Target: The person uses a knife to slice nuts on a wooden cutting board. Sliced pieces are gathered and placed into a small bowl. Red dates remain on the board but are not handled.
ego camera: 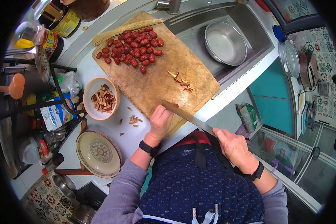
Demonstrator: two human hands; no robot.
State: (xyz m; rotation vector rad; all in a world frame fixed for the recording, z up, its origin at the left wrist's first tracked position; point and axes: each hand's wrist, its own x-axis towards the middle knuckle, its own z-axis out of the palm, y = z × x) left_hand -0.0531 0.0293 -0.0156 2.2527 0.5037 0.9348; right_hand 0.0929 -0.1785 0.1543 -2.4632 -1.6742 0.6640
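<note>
My right hand (231,144) grips the handle end of a kitchen knife (194,119), whose blade lies over the near edge of a wooden cutting board (156,81). Beside the blade's far end is my left hand (160,120) with its fingers curled; whether they hold a date is hidden. A small red piece of date (176,105) shows just past the blade. Cut date strips (187,84) lie on the board's right part. A heap of whole red dates (137,46) covers its far left, along a bundle of thin straw-coloured sticks (126,30).
An orange-rimmed bowl (87,98) of date strips and an empty patterned bowl (82,151) stand at left, with loose strips (134,119) between. Behind the board's right side, a metal bowl (226,42) sits in the sink (184,28). Jars (64,26) line the upper left.
</note>
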